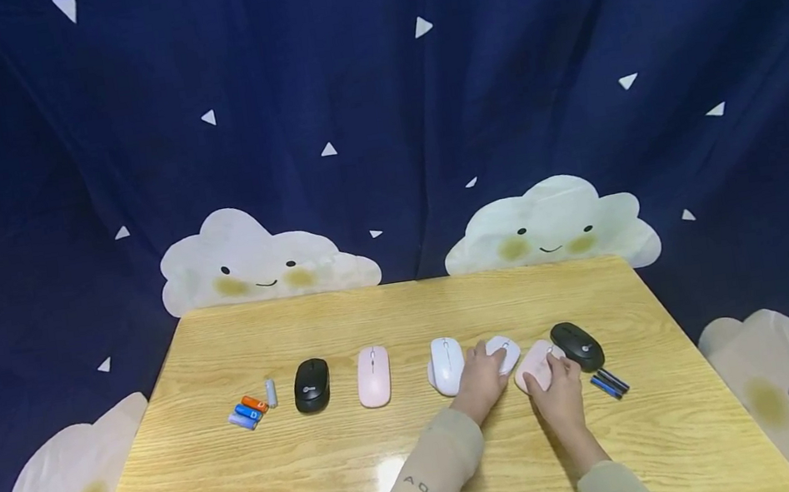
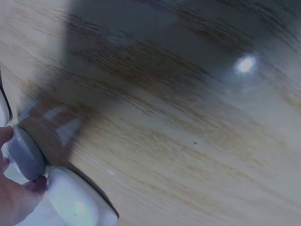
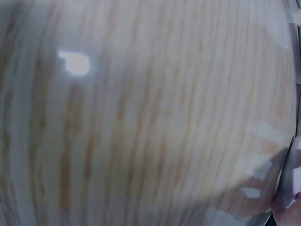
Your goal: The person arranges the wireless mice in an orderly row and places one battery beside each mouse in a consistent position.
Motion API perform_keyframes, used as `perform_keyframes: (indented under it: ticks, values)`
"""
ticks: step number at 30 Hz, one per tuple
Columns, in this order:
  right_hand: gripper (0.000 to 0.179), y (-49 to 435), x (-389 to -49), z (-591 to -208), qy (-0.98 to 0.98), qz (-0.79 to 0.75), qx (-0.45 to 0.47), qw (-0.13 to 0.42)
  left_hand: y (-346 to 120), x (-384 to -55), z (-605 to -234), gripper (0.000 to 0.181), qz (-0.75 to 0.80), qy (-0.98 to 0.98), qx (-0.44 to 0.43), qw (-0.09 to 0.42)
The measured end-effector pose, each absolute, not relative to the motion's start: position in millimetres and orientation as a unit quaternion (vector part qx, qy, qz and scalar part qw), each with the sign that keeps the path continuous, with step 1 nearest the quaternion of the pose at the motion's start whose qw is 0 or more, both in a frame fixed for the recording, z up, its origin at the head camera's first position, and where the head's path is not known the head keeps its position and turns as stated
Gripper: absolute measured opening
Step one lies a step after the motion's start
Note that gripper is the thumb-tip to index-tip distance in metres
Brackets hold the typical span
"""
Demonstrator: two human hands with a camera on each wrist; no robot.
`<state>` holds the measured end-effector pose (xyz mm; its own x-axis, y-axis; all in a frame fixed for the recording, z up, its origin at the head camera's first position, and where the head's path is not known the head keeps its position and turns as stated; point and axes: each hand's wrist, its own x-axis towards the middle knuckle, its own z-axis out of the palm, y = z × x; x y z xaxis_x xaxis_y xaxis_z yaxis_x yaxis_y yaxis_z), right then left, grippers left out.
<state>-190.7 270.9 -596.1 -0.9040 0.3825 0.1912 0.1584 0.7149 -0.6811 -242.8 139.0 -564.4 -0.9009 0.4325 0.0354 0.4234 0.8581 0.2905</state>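
Observation:
My left hand (image 1: 482,383) grips a small white computer mouse (image 1: 506,348) right of the table's middle. In the left wrist view, fingers hold a grey-sided mouse (image 2: 26,155) at its edges, tilted, close beside a white mouse (image 2: 73,197). My right hand (image 1: 561,397) holds a pink mouse (image 1: 533,367), thumb on its left and fingers on its right side. Only a sliver of that hand (image 3: 287,214) and a pale mouse (image 3: 295,172) shows at the right wrist view's edge. A black mouse (image 1: 579,346) lies just past the right fingers.
Left of my hands stand another white mouse (image 1: 448,366), with a pale edge showing beside it, a pink mouse (image 1: 373,377) and a black mouse (image 1: 311,385). Several batteries (image 1: 248,411) lie at the left, and dark blue batteries (image 1: 609,383) at the right. A navy curtain (image 1: 376,114) hangs behind the wooden table (image 1: 284,480).

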Motion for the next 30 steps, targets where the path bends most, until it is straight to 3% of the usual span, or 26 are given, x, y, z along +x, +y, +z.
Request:
perform_keyframes:
  ticks: [12, 22, 30]
  values:
    - [0.061, 268.7, -191.6, -593.6, -0.913, 0.351, -0.153, 0.142, 134.8, -243.9, -566.5, 0.050, 0.193, 0.957, 0.216, 0.003]
    - [0.061, 268.4, -191.2, -592.8, -0.916, 0.348, -0.151, 0.133, 120.6, -236.3, -547.9, 0.052, 0.317, 0.924, 0.202, -0.063]
    - [0.061, 269.9, -189.6, -593.1, -0.914, 0.348, -0.150, 0.144, 80.6, -219.5, -540.0, 0.050, 0.362, 0.907, 0.190, -0.101]
